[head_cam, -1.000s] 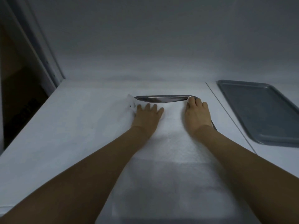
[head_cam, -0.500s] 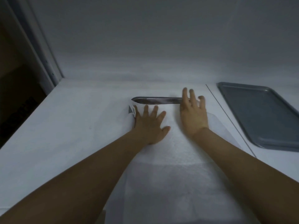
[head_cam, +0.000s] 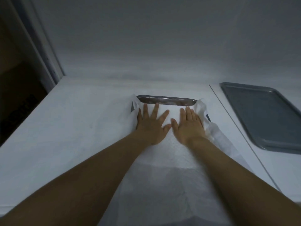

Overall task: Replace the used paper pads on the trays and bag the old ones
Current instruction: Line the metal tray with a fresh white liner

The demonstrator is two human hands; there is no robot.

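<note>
A white paper pad point(head_cam: 164, 173) lies over a metal tray point(head_cam: 166, 100) in the middle of the white counter; only the tray's far rim and bits of its side edges show. My left hand point(head_cam: 150, 125) lies flat on the pad, fingers spread, near the tray's far left corner. My right hand point(head_cam: 188, 125) lies flat beside it, thumbs nearly touching. The pad's far corners curl up over the tray's sides, and its right edge is crumpled next to my right hand. The near end of the pad hangs toward me.
A second tray point(head_cam: 263, 115), grey and bare, lies on the adjoining counter at the right, past a thin seam point(head_cam: 236, 128). A wall rises behind the counter. A dark doorway with a pale frame point(head_cam: 45, 62) is at the left.
Both hands have drawn back from the tray's far rim and come together at the pad's middle, palms flat. The pad's right corner now stands up crumpled.
</note>
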